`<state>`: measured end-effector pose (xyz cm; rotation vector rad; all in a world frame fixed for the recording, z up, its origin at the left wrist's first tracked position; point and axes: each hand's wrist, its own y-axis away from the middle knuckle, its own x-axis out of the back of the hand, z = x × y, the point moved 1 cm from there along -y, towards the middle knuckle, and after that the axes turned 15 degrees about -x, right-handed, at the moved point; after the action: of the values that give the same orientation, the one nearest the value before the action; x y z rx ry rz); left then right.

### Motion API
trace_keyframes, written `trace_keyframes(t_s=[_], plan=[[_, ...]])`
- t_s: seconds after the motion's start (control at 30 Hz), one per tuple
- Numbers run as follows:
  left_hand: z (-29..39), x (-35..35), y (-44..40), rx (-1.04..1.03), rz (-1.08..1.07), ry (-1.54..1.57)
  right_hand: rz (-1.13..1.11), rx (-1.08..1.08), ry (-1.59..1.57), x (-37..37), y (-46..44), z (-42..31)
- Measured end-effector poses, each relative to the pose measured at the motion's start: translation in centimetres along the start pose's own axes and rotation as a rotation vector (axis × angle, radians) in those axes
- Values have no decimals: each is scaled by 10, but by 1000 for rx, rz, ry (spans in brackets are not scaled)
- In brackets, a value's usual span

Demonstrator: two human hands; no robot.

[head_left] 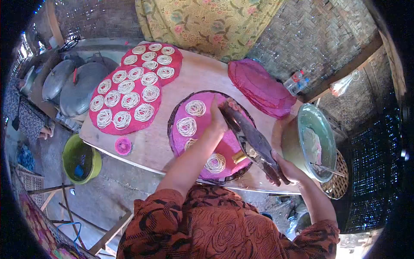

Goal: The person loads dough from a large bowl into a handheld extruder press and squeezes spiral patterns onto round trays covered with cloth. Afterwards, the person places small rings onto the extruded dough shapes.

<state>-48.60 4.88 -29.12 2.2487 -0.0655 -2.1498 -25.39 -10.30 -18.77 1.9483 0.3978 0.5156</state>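
Note:
My left hand (pixel 219 117) and my right hand (pixel 286 169) are closed on opposite ends of a long dark press tool (pixel 250 136), which slants over the table. A brass-coloured nozzle (pixel 239 157) points out from its side. Below it lies a round pink mat (pixel 206 143) on a dark-rimmed tray (pixel 170 125), bearing several coiled pale noodle nests. One nest (pixel 214 163) sits near the nozzle; another (pixel 195 108) is at the mat's top. The tool and my left forearm hide part of the mat.
Red mats (pixel 159 100) with several noodle nests lie at the table's left. Stacked magenta mats (pixel 261 88) are at the back right, near plastic bottles (pixel 296 83). A large green basin (pixel 290 140) stands right. Another person's hand (pixel 45 132) shows far left, above a green tub (pixel 97 166).

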Motion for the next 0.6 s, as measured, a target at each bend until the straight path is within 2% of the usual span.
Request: trace_keyframes(t_s=[0.1,0.13,0.23,0.3,0.37,0.4,0.5,0.6], plan=[[-11,8,-13,-22,-74,4,120,19,104,8,2,-10],[-9,5,-17,-39,-132,55,107,90,67,7,-3,-11],[6,-7,-25,26,-197,82,148,128,64,1,-6,-14],[8,-21,-12,29,-202,66,128,138,44,-1,5,-15],[2,-35,8,-46,-41,3,94,83,43,1,20,-11],[-4,-30,8,-62,-28,-2,93,80,41,5,26,-10],[-19,-20,-3,2,-137,112,165,30,37,13,32,-10],[-14,-28,-17,4,-139,65,264,139,84,12,22,-15]])
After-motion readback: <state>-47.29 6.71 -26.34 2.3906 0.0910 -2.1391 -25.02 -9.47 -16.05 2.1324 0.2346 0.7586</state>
